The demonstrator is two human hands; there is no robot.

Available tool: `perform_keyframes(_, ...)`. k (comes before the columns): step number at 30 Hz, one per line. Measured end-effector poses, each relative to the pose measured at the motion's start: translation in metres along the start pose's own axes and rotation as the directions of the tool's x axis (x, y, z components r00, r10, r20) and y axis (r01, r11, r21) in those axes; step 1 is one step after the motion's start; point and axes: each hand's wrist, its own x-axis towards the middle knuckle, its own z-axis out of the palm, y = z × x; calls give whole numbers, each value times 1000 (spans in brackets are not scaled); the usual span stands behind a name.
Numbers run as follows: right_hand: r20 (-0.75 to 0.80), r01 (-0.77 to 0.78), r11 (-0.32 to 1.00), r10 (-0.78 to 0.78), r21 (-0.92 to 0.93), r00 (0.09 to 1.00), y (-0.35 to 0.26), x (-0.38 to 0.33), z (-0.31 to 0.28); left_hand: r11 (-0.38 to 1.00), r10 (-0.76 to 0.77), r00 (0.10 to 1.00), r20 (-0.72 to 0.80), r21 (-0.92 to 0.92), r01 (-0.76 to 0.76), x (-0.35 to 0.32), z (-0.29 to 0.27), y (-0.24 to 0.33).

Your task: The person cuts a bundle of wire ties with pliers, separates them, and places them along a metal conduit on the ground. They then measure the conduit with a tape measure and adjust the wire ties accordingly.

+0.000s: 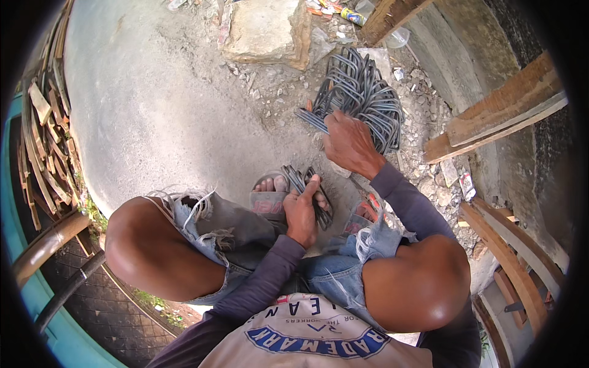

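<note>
My left hand (302, 216) is closed round a few bent steel rebar stirrups (321, 216), held between my knees and just above my sandalled feet. Their dark bars stick out on both sides of its fingers. Farther forward and to the right, my right hand (353, 146) reaches to a heap of grey rebar stirrups (379, 98) on the ground. Its fingers are curled at the heap's near left side, closed against a stirrup there. The fingertips are partly hidden by the back of the hand.
A large pale stone block (265, 32) lies beyond the heap, with rubble and litter around it. Wooden planks (491, 116) lean along the wall at the right. Scrap wood sticks (46, 141) are stacked at the far left. Pale concrete ground (159, 98) stretches ahead.
</note>
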Motion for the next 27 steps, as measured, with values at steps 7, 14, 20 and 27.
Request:
perform_keyframes(7,453,-313,831,83,460,887,-53,-34,-54,974,101,993,67,-208,-85,-11,23,18)
perform_keyframes(14,416,-209,820,-39,533,908,-37,-43,-58,988,91,992,-88,-116,-101,6,6,2)
perform_keyframes(20,-177,-256,966,257,29,950,14,-27,-110,998,65,996,-68,-20,-67,7,-3,-3)
perform_keyframes(27,-101,-267,946,288,186,952,22,-51,-111,995,89,996,-22,41,-88,2,5,-9)
